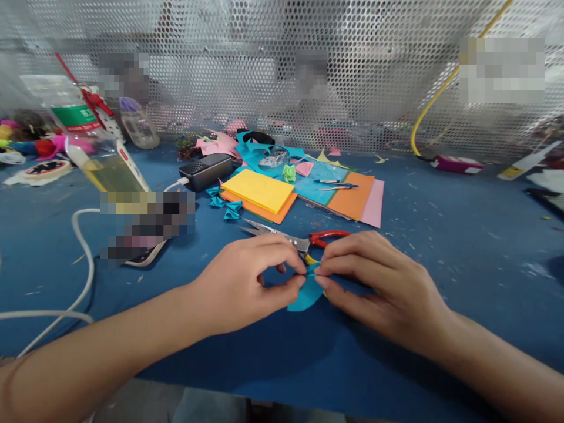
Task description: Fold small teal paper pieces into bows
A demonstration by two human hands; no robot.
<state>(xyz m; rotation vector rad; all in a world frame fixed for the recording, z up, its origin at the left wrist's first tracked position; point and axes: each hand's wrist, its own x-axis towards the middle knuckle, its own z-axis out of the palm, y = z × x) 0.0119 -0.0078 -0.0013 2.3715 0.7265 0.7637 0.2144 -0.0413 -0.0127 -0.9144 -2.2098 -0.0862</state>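
Between my two hands is a small piece of blue paper [305, 295], pinched along its upper part near the table's front. My left hand [253, 279] grips it between thumb and forefinger from the left. From the right, my right hand [379, 282] pinches the same piece with thumb and fingertips. Just beyond my fingers lie scissors [299, 241] with red and yellow handles, their blades pointing left and slightly apart; my right hand hides part of the handles. Several small folded blue paper pieces [232, 210] rest farther back on the left.
Yellow sheets [258, 189] lie on orange ones, beside more coloured paper [352, 197] with pens on top. A black box-shaped device [206, 171], a phone [147, 254], a white cable [86, 258] and a bottle [94, 147] stand or lie left. Paper scraps [255, 153] line the perforated metal screen [374, 76].
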